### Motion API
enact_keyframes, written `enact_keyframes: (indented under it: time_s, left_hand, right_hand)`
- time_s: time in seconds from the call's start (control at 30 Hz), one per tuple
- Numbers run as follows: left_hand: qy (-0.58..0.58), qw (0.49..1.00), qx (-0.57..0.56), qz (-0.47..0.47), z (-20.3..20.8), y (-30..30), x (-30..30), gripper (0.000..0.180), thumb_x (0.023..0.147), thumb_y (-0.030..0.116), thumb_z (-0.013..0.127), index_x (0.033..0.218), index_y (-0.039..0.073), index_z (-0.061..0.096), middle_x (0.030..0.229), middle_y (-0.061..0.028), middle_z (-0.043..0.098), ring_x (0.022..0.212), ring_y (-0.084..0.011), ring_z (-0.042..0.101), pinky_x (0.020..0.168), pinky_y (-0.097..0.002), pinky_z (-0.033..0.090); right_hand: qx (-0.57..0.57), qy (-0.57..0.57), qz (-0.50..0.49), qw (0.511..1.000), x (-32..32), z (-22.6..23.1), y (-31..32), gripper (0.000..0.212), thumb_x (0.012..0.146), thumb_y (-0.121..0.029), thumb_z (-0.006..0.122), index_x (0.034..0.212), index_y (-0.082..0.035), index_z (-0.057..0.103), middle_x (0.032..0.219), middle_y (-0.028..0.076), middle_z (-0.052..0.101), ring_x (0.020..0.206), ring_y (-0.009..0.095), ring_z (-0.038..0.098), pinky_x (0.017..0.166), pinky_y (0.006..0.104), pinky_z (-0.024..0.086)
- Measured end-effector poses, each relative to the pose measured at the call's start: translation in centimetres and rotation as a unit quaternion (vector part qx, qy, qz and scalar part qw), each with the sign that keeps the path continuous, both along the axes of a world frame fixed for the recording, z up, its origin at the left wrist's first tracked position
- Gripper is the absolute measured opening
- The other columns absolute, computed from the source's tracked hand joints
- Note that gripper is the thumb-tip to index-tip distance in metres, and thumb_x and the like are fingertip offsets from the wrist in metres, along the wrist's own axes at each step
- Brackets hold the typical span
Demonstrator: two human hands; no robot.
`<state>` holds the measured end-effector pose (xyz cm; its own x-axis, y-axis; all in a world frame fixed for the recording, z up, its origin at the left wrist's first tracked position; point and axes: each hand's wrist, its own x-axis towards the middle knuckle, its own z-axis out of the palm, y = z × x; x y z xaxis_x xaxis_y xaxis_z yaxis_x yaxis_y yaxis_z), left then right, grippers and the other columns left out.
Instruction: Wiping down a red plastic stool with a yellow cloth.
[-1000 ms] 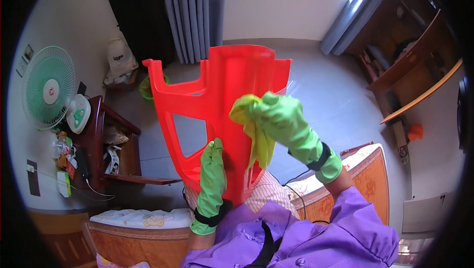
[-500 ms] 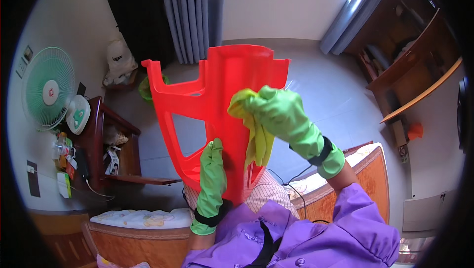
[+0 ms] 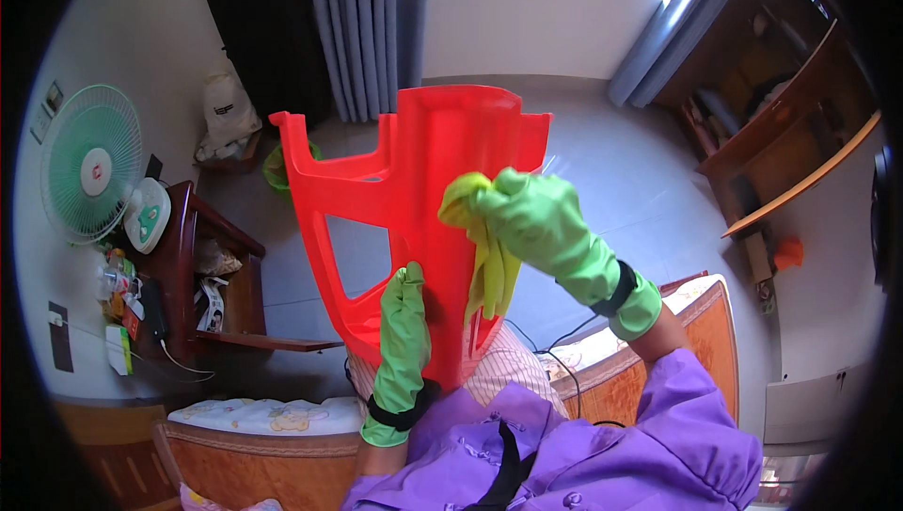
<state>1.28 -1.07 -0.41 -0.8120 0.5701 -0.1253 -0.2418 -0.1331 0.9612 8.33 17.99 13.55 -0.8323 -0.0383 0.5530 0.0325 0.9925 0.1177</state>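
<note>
A red plastic stool (image 3: 414, 191) is tipped up in front of me, its lower end against my lap. In a green rubber glove, my left hand (image 3: 404, 323) grips the near part of the stool, fingers together along its surface. My right hand (image 3: 536, 215), gloved the same way, is closed on a yellow cloth (image 3: 492, 271). The bunched end of the cloth touches the curved red panel, while the rest hangs down beside it. Part of the left thumb is hidden.
On the left, a green fan (image 3: 94, 167) stands by a dark red cabinet (image 3: 179, 266) with its door open. Wooden benches with pale cushions (image 3: 268, 415) lie close on both sides. Black cables (image 3: 564, 360) run near my right knee. A wooden shelf unit (image 3: 752, 106) stands far right.
My right hand and the cloth have shifted very slightly to the right along the red panel. The left hand and the stool are nearly still.
</note>
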Motion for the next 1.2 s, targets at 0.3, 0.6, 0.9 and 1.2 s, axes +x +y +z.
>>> enact_keyframes:
  time_s: [0.3, 0.6, 0.9, 1.2]
  left_hand:
    - [-0.017, 0.999, -0.03, -0.036, 0.9, -0.3, 0.1, 0.036, 0.106, 0.027, 0.048, 0.123, -0.003, 0.058, 0.111, -0.003, 0.062, 0.101, -0.0101, 0.055, 0.092, -0.0255, 0.045]
    - [-0.017, 1.0, -0.003, -0.005, 0.1, 0.0, 0.1, 0.035, 0.106, 0.026, 0.048, 0.124, -0.003, 0.057, 0.113, -0.0037, 0.062, 0.102, -0.0109, 0.056, 0.092, -0.0255, 0.045]
    - [-0.005, 0.999, 0.008, 0.04, 0.6, 0.7, 0.7, 0.035, 0.106, 0.031, 0.049, 0.108, -0.001, 0.062, 0.094, 0.0005, 0.058, 0.086, -0.008, 0.05, 0.078, -0.0241, 0.043]
    - [0.018, 0.999, -0.022, 0.024, 1.2, 0.8, -0.1, 0.036, 0.105, 0.035, 0.051, 0.107, 0.0, 0.062, 0.09, 0.0028, 0.055, 0.083, -0.0069, 0.046, 0.073, -0.0239, 0.041]
  right_hand:
    - [0.009, 0.001, 0.001, 1.0, -0.2, 0.3, 0.1, 0.017, 0.081, -0.023, 0.068, 0.096, -0.017, 0.064, 0.076, 0.002, 0.056, 0.058, 0.017, 0.062, 0.046, 0.0328, 0.048]
    - [-0.005, 0.013, -0.003, 1.0, -0.6, 0.9, 0.8, 0.014, 0.082, -0.022, 0.067, 0.094, -0.016, 0.065, 0.077, 0.001, 0.057, 0.06, 0.018, 0.063, 0.048, 0.0324, 0.05]
    - [0.031, -0.027, 0.004, 0.999, 0.7, 0.0, -0.6, 0.021, 0.076, -0.023, 0.071, 0.094, -0.013, 0.064, 0.074, 0.002, 0.054, 0.055, 0.016, 0.06, 0.045, 0.0322, 0.048]
    - [-0.018, 0.018, -0.007, 1.0, -1.5, 1.9, 1.0, 0.016, 0.08, -0.023, 0.07, 0.092, -0.014, 0.064, 0.075, 0.002, 0.056, 0.057, 0.02, 0.062, 0.047, 0.0328, 0.048]
